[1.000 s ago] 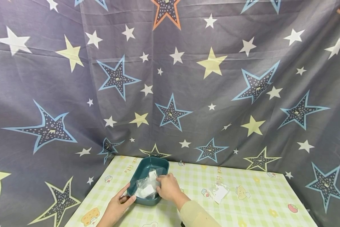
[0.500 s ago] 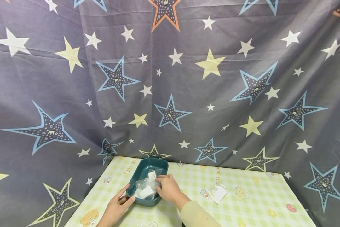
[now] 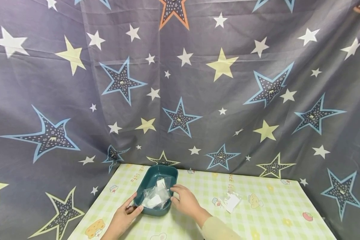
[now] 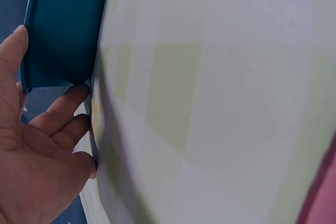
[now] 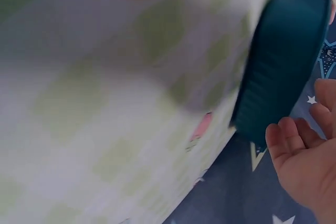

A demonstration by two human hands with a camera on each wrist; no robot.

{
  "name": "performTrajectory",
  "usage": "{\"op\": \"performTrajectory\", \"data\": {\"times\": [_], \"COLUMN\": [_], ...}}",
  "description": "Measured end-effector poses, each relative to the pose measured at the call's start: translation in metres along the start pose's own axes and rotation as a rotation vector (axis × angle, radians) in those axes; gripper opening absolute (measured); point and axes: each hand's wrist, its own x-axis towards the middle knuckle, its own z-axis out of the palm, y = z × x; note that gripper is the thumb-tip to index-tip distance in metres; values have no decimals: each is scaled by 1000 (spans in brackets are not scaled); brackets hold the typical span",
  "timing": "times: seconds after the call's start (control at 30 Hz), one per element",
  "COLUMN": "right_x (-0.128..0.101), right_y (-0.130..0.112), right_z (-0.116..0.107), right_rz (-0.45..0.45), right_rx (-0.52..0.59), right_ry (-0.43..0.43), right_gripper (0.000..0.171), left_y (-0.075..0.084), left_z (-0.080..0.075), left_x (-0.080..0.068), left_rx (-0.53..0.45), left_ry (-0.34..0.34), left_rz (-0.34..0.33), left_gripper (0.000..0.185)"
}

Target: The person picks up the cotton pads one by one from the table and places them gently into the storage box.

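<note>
A teal rectangular plastic box [image 3: 151, 177] stands at the left of the table in the head view. Inside it lie clear plastic bags with white pieces [image 3: 157, 197], heaped toward the near end. My left hand [image 3: 124, 216] holds the box's near left corner; in the left wrist view, its thumb [image 4: 14, 51] is at the rim and fingers lie near the base. At the right side of the box is my right hand [image 3: 187, 201], fingertips at the rim. Its fingers [image 5: 286, 135] are loosely bent beside the outer wall in the right wrist view, holding nothing.
Another clear bag with a white piece [image 3: 232, 202] lies on the table to the right of the hands. A green checked cloth with cartoon prints [image 3: 273, 213] covers the table. Behind it hangs a grey star-patterned curtain [image 3: 180, 83], close to the box's far end.
My right hand has drawn back from the bags inside the box to its right rim. The left hand and the box stay in place.
</note>
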Motion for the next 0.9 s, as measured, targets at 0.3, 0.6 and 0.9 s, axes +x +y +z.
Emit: {"op": "performTrajectory", "data": {"times": [0.3,0.6,0.9], "right_x": [-59,-126,-145], "right_y": [40,98,137], "right_z": [-33,-83,-128], "right_rz": [-3,136,334], "right_rx": [21,24,12], "right_ry": [25,26,124], "right_gripper": [36,39,53], "left_y": [1,1,6], "left_z": [0,-1,-1], "left_x": [0,1,1], "left_rx": [15,51,108], "left_ry": [-11,-5,54], "left_rz": [3,-7,50], "left_gripper": [84,84,87]}}
